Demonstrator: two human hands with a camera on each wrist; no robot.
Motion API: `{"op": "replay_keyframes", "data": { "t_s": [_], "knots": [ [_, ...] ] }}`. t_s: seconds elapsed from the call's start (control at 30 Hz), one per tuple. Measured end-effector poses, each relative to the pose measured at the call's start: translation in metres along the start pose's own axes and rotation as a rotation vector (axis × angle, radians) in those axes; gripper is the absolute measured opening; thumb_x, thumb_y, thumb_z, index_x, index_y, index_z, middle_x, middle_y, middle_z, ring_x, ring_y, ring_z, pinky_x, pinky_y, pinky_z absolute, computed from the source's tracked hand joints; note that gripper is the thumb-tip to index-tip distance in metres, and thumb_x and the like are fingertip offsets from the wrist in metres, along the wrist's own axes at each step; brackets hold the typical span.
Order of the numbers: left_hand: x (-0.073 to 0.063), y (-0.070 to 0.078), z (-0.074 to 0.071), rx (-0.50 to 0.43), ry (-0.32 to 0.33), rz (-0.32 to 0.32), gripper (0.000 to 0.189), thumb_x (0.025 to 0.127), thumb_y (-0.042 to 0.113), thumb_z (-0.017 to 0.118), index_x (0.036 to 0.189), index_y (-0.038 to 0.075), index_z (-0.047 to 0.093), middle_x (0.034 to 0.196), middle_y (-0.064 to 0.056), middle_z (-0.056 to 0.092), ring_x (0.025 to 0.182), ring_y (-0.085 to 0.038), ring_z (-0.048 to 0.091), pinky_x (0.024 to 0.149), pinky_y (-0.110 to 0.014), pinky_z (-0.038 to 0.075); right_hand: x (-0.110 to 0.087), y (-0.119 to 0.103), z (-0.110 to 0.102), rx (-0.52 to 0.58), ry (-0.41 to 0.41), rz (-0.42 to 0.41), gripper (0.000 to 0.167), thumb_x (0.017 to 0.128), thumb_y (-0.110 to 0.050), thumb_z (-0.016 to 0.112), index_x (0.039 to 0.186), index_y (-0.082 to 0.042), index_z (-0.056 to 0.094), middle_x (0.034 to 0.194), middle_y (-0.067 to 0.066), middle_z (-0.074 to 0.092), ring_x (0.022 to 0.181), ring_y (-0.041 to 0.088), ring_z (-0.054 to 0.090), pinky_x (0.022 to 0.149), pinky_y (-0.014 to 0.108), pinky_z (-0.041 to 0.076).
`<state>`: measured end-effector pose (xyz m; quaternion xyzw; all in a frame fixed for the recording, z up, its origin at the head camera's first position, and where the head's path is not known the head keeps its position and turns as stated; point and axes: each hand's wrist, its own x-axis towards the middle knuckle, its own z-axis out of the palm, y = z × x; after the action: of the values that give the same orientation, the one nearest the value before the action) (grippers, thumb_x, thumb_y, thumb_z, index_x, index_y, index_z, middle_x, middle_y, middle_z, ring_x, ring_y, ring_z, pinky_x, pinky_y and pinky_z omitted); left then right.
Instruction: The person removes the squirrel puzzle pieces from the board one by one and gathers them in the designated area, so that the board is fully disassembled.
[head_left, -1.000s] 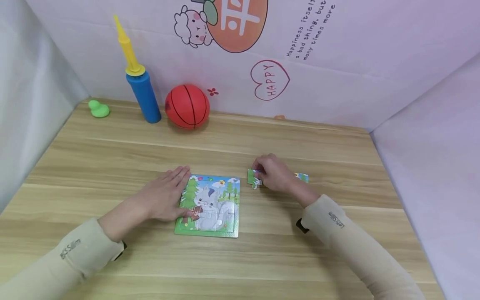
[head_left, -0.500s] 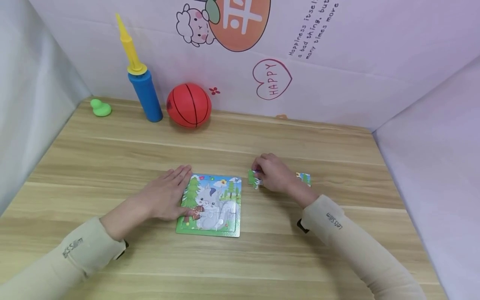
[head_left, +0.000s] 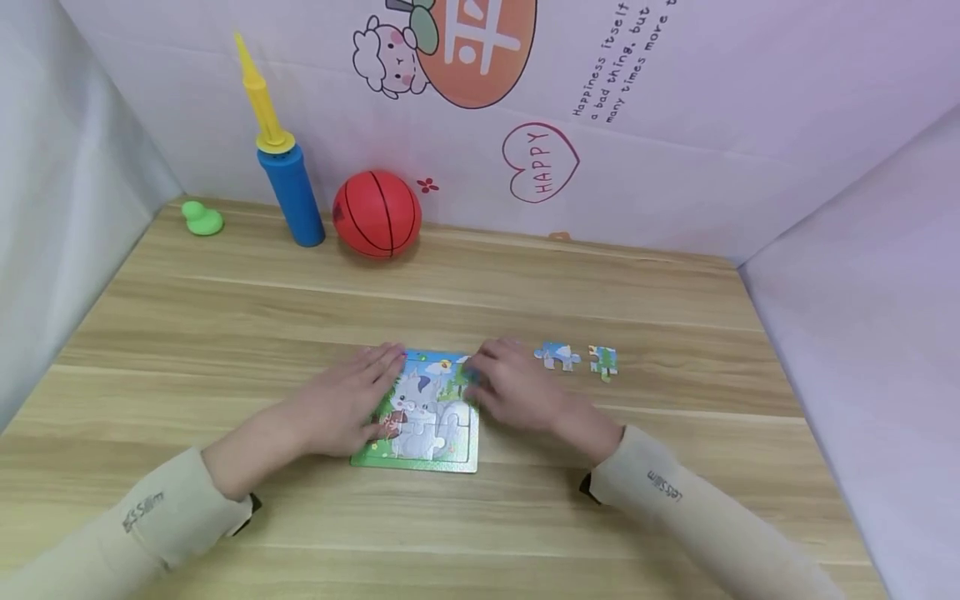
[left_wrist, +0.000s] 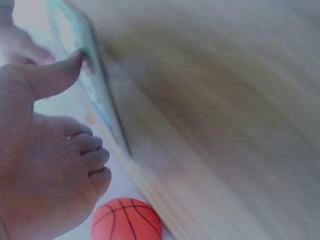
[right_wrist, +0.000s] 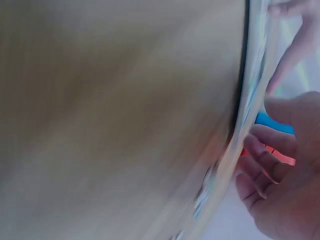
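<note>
A square jigsaw puzzle of a grey squirrel lies on the table in the head view. My left hand rests over its left side, fingers stretched out and thumb on the picture. At the right edge of the puzzle my right hand has its fingers bent, and a bluish bit of a puzzle piece shows blurred at its fingertips. Two loose puzzle pieces lie to its right, a blue and white one and a green one. Both wrist views are blurred; what the right fingers pinch is hidden there.
Along the back wall stand a green toy duck, a blue and yellow hand pump and a red toy basketball. White printed cloth closes off the back and sides of the wooden table.
My right hand has moved left from the loose pieces to the puzzle, and the green piece by its fingers has left its spot. My left hand has shifted slightly right over the puzzle.
</note>
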<state>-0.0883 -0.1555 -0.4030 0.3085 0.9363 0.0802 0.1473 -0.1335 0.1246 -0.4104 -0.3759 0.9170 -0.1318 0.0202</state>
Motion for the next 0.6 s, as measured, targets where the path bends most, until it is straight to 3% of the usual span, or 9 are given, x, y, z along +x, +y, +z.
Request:
{"op": "replay_keyframes", "data": {
  "t_s": [0.2, 0.33, 0.6],
  "knots": [
    [-0.003, 0.01, 0.0, -0.029, -0.012, 0.092, 0.081, 0.1, 0.036, 0.068, 0.161, -0.002, 0.031, 0.173, -0.019, 0.026, 0.162, -0.038, 0.024, 0.132, -0.056, 0.026, -0.009, -0.022, 0.008, -0.026, -0.131, -0.012, 0.059, 0.091, -0.051, 0.077, 0.129, -0.007, 0.071, 0.121, 0.005, 0.066, 0.113, 0.02, 0.058, 0.099, 0.036, 0.054],
    [-0.006, 0.013, 0.005, -0.029, -0.025, 0.135, 0.078, 0.101, 0.039, 0.066, 0.161, 0.0, 0.034, 0.173, -0.015, 0.028, 0.161, -0.035, 0.027, 0.131, -0.055, 0.029, -0.011, -0.025, 0.012, -0.029, -0.135, -0.016, 0.064, 0.088, -0.053, 0.079, 0.131, -0.006, 0.068, 0.121, 0.004, 0.064, 0.118, 0.02, 0.057, 0.106, 0.038, 0.052],
    [-0.007, 0.014, 0.013, -0.012, -0.004, 0.155, 0.077, 0.102, 0.038, 0.065, 0.161, 0.0, 0.034, 0.173, -0.014, 0.028, 0.161, -0.033, 0.03, 0.13, -0.053, 0.032, -0.011, -0.028, 0.013, -0.02, -0.127, 0.009, 0.061, 0.086, -0.05, 0.082, 0.129, -0.008, 0.07, 0.112, 0.002, 0.064, 0.104, 0.016, 0.053, 0.093, 0.032, 0.051]
  ]
}}
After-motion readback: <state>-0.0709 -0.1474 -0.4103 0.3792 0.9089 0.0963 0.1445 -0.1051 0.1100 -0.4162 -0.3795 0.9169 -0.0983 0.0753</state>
